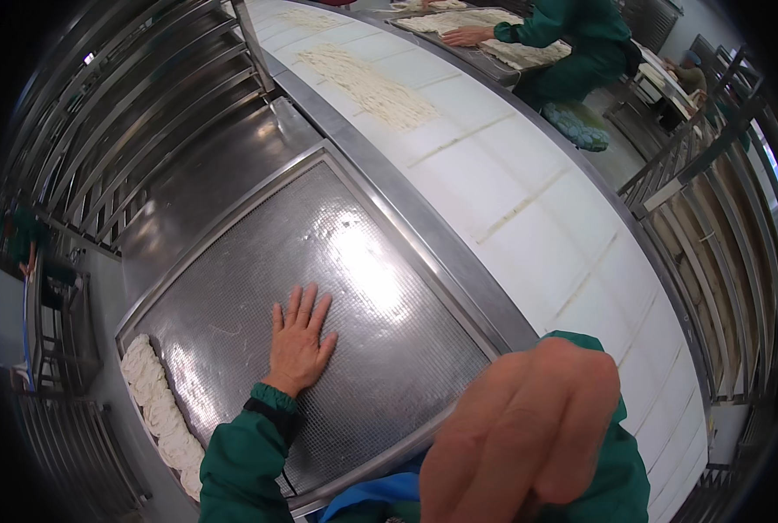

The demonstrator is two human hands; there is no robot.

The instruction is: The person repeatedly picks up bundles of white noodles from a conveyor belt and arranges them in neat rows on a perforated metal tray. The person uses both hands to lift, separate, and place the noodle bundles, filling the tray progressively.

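Note:
My left hand (301,346) rests palm down on a wire-mesh tray (232,261) with a metal frame, its fingers apart and nothing under them that I can see. Close to the camera, my right hand (523,418) is raised above the tray's near right corner with its fingers bent. Whether it holds anything is hidden. Along the tray's left edge lies a lumpy strip of pale, shredded-looking food (160,418). The rest of the mesh shows a bright glare and a few thin strands.
Beside the tray runs a white conveyor belt (526,196) carrying a patch of pale strands (369,85). Across it, a person in green (579,39) handles a loaded tray (520,55). Metal racks stand at the upper left (147,85) and right (722,261).

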